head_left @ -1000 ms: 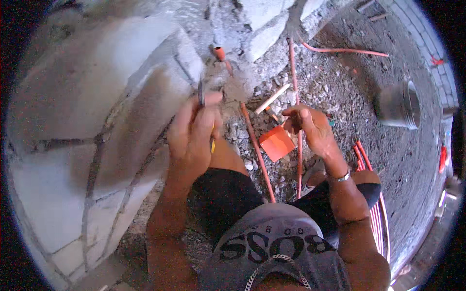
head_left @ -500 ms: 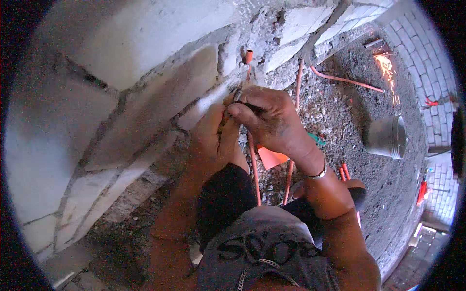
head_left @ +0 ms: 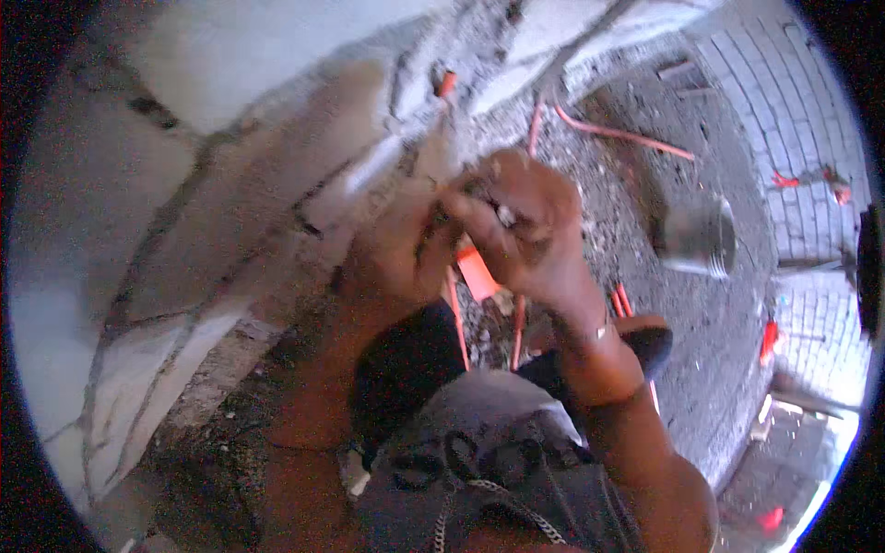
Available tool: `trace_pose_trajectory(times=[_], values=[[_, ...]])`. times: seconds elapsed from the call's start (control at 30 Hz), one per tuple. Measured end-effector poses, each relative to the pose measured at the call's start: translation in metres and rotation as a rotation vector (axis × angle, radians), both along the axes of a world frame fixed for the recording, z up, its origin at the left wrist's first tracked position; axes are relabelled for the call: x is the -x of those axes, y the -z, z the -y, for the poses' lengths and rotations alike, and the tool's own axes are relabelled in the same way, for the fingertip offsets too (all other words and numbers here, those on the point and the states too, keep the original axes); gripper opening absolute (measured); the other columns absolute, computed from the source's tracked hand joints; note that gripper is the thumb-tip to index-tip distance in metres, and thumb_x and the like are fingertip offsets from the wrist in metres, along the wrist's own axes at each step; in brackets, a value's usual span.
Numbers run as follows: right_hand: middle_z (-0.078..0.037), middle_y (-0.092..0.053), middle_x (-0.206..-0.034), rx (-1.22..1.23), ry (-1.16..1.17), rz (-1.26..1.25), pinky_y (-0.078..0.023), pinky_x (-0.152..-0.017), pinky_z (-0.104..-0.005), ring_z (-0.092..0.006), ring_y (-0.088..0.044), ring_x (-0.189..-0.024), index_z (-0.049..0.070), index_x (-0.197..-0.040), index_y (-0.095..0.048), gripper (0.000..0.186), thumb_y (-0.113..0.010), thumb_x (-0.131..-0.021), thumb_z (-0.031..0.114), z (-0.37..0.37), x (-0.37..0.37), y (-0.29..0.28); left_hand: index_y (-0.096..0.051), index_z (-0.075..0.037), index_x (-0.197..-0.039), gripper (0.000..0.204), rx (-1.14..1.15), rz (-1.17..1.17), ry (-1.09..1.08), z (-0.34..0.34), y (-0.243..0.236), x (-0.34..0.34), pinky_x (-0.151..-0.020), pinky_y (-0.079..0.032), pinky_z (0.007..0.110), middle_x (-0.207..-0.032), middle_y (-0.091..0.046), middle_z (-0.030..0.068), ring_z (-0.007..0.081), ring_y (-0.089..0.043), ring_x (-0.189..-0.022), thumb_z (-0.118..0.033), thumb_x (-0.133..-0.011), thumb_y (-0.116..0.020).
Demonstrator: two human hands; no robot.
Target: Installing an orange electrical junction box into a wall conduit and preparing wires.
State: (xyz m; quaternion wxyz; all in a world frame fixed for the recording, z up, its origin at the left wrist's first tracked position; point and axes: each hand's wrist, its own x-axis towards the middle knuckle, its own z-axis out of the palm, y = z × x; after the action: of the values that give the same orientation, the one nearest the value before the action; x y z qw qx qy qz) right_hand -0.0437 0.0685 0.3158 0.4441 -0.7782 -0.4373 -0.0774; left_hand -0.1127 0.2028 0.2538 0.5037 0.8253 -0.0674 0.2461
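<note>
Two bare hands are together at the middle of the scene, the left hand [head_left: 392,244] and the right hand [head_left: 535,217] with curled fingers meeting at their tips. Blur hides what lies between them, so I cannot tell whether either grips anything; a pale spot shows among the right fingers. Nearest below is an orange box [head_left: 477,273], partly behind the right hand, with an orange conduit [head_left: 459,318] running on its near left side. On the far side, a short orange pipe end [head_left: 447,84] juts beside the stone wall [head_left: 304,138].

For fine fingertip work like this, I would let the left hand serve as the steady one and the right make small, controlled turns. Resting both forearms on the thighs should calm the shake, and tilting the fingers toward better light should help, since shadow covers the grip.
</note>
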Motion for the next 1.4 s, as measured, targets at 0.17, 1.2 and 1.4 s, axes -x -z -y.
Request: trace_pose_trajectory(times=[0.17, 1.2, 1.4], values=[[-0.013, -0.053, -0.059, -0.082, 0.045, -0.444, -0.041, -0.052, -0.0352, -0.0288, -0.051, -0.053, 0.000, -0.067, -0.059, 0.022, -0.065, -0.082, 0.015, 0.007, -0.004, 0.006, -0.056, -0.001, -0.093, 0.016, 0.054, -0.227, -0.067, 0.014, -0.001, 0.005, -0.064, -0.046, 0.047, -0.074, -0.057, 0.0224, 0.0422, -0.059, -0.074, -0.016, -0.089, -0.051], [-0.016, -0.066, -0.082, 0.785, 0.469, -0.550, -0.050, -0.072, -0.0505, -0.0380, -0.064, -0.078, 0.005, -0.091, -0.063, 0.032, -0.060, -0.078, 0.034, 0.210, -0.094, 0.423, -0.045, -0.007, -0.095, 0.026, 0.528, -0.238, -0.362, 0.001, 0.014, -0.013, -0.039, -0.041, 0.029, -0.068, -0.050, 0.0107, 0.0163, -0.043, -0.044, -0.033, -0.095, -0.041], [-0.014, -0.066, -0.087, 0.911, 0.419, -0.611, -0.052, -0.068, -0.0463, -0.0326, -0.066, -0.081, 0.008, -0.110, -0.054, 0.045, -0.064, -0.077, 0.036, 0.141, -0.111, 0.422, -0.045, -0.010, -0.092, 0.032, 0.552, -0.187, -0.290, -0.001, 0.019, -0.014, -0.038, -0.042, 0.031, -0.071, -0.051, 0.0098, 0.0162, -0.044, -0.042, -0.040, -0.096, -0.037]])
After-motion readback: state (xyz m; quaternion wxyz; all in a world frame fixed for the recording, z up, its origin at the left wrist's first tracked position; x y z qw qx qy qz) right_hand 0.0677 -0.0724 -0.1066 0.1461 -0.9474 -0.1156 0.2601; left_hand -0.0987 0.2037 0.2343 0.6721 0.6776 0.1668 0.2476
